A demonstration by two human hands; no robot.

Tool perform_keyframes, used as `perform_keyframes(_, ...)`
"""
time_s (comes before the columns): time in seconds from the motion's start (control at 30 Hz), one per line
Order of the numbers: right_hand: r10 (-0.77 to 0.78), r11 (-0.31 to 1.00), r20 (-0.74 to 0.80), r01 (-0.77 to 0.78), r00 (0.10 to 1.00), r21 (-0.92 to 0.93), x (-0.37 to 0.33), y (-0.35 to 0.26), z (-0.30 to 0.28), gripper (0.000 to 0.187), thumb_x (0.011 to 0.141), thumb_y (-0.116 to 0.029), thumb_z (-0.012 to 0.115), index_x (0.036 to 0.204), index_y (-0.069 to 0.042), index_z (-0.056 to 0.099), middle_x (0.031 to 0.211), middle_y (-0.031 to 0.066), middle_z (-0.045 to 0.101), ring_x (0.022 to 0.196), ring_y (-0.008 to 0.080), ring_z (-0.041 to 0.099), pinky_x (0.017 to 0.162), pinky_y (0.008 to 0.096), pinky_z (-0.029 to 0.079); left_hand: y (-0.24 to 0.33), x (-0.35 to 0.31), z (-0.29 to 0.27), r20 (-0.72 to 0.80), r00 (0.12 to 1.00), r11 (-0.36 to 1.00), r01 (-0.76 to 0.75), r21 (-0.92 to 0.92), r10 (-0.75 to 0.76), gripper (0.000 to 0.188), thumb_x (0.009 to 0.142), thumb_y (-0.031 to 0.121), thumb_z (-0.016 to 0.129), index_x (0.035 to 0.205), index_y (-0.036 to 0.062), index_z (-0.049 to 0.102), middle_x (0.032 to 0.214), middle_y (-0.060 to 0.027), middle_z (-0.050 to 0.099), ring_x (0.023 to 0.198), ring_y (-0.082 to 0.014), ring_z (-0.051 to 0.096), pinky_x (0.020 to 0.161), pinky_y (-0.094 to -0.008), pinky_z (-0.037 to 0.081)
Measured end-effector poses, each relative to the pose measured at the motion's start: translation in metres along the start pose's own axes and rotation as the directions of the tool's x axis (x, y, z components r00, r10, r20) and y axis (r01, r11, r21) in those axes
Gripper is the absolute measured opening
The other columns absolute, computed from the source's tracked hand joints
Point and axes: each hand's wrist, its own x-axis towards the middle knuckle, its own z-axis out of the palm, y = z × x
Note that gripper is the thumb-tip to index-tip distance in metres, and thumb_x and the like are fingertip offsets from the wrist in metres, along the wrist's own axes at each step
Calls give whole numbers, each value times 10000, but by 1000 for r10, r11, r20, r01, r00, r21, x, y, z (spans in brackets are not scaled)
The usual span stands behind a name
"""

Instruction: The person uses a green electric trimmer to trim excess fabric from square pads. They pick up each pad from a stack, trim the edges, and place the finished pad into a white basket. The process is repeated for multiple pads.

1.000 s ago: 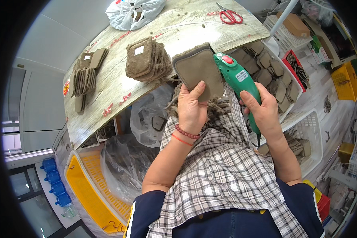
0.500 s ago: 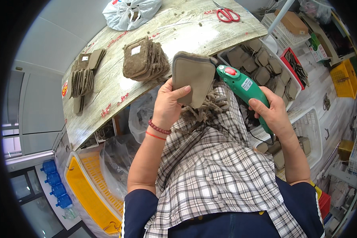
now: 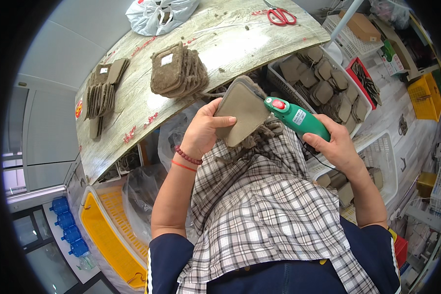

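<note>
My left hand (image 3: 207,125) grips a brownish-grey fabric pad (image 3: 242,113) by its left edge, thumb flat on its face. The pad has rounded corners and a fuzzy, pile-like far edge. My right hand (image 3: 335,144) is wrapped round a green handheld electric cutter (image 3: 294,116) with a red button and a cable. The cutter's head meets the pad's right edge near the upper corner; its blade is too hidden to make out. Fuzzy brown trimmings (image 3: 259,134) lie on my checked apron (image 3: 264,206) beneath the pad.
A stack of fuzzy pads (image 3: 179,73) and smaller pad piles (image 3: 102,95) stand on the wooden table (image 3: 230,44). Red-handled scissors (image 3: 281,17) and a white plastic bag (image 3: 161,15) lie farther back. Crates of pads (image 3: 323,88) stand at right, a yellow basket (image 3: 113,240) at lower left.
The pad has tilted clockwise and come slightly nearer to me. The cutter has turned flatter and moved left and down along the pad's right edge. Both hands keep their hold.
</note>
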Motion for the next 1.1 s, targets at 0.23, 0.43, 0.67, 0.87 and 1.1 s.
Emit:
perform_keyframes(0.23,85,986,20,-87,996,144,2,4,11,394,868,-308,689,1099,-2,601,801,28,605,706,78,539,635,245,450,-10,3,2,10,997,997,72,32,-72,459,819,-72,621,1261,0,522,1118,-82,642,985,-161,632,881,-308,508)
perform_keyframes(0.43,98,976,39,-104,994,193,8,5,16,362,879,-329,671,1030,-4,620,732,-2,577,628,61,513,565,228,426,-11,2,1,27,991,990,129,62,-130,454,810,-77,624,1248,2,533,1104,-78,644,969,-155,624,875,-300,499)
perform_keyframes(0.67,152,951,127,-180,980,250,9,5,8,328,876,-325,670,978,-15,629,694,-9,565,566,53,505,520,211,415,16,-3,-11,-4,995,925,95,368,-101,385,768,-68,630,1133,14,543,1003,-33,598,919,-111,567,830,-260,468)
perform_keyframes(0.87,165,945,186,-209,969,251,10,9,5,331,872,-326,672,971,-13,631,704,-4,572,584,56,515,526,215,428,22,-8,-28,-207,964,926,-82,369,167,234,787,-9,689,994,17,582,916,-41,654,798,-107,614,738,-266,507)
perform_keyframes(1.1,141,951,253,-202,957,235,11,10,8,383,861,-364,681,997,-11,624,728,3,581,602,60,521,540,220,437,22,-15,-27,-260,957,981,-82,175,126,150,767,11,736,907,7,686,848,-57,696,714,-107,638,666,-253,516)
